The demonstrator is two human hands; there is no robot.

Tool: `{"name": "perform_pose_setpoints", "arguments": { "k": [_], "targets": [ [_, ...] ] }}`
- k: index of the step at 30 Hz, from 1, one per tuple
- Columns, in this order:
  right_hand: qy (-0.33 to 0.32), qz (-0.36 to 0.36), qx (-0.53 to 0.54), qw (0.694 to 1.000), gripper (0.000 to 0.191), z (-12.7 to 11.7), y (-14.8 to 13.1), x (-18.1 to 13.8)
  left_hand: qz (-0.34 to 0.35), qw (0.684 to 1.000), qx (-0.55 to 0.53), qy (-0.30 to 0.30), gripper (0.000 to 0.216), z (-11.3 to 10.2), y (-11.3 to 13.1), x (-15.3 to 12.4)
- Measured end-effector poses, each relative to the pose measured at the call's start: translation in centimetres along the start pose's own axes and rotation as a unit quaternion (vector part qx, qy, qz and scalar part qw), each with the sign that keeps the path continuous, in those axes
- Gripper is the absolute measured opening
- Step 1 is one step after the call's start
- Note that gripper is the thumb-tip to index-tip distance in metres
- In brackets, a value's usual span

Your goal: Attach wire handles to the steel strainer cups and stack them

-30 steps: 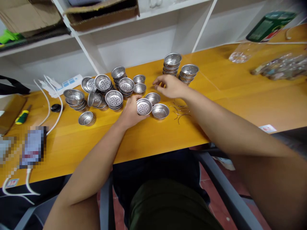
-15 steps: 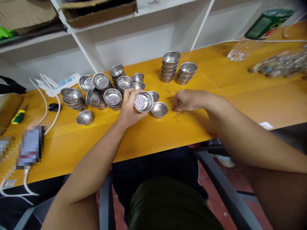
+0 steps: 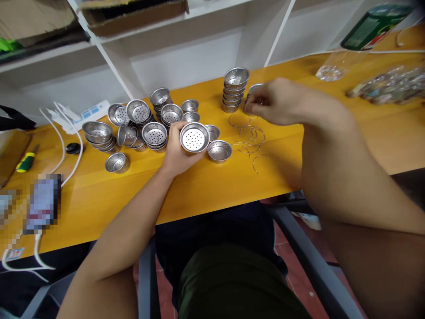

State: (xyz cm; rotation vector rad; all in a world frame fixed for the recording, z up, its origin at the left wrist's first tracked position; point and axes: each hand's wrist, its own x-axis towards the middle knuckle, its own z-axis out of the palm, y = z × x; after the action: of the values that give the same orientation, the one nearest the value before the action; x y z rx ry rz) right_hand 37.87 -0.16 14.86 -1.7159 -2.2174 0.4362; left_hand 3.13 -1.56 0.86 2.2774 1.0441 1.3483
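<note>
The left hand (image 3: 175, 153) is clamped around a perforated metal cup (image 3: 194, 138), open top toward the camera. Beside it, a second cup (image 3: 219, 152) stands on the yellow table (image 3: 199, 195), then thin curved wires (image 3: 251, 138) lie. Farther, the right hand (image 3: 277, 102) has curled fingers; whether they pinch something, I cannot tell. It partly hides a cup stack (image 3: 255, 87).

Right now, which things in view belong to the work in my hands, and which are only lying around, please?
Seemingly part of the work:
perforated metal cup, in your left hand
thin curved wires, near your right hand
other metal cups, loose and stacked

Probably only lying around:
screwdriver
black round cap
white power strip
plastic bottle
</note>
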Motion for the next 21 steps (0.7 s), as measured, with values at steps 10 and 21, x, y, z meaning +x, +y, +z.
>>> {"name": "perform_pose_setpoints", "arguments": {
  "k": [10,21],
  "targets": [
    [0.023,-0.006,0.354,0.935,0.025,8.2,-1.7,4.1,-0.058,0.997,-0.048,0.009,0.097,1.0,-1.8,-0.6],
    [0.064,-0.007,0.394,0.917,0.037,10.5,-1.4,4.7,-0.085,0.992,-0.092,-0.014,0.105,1.2,-3.9,-0.7]
  ]
}}
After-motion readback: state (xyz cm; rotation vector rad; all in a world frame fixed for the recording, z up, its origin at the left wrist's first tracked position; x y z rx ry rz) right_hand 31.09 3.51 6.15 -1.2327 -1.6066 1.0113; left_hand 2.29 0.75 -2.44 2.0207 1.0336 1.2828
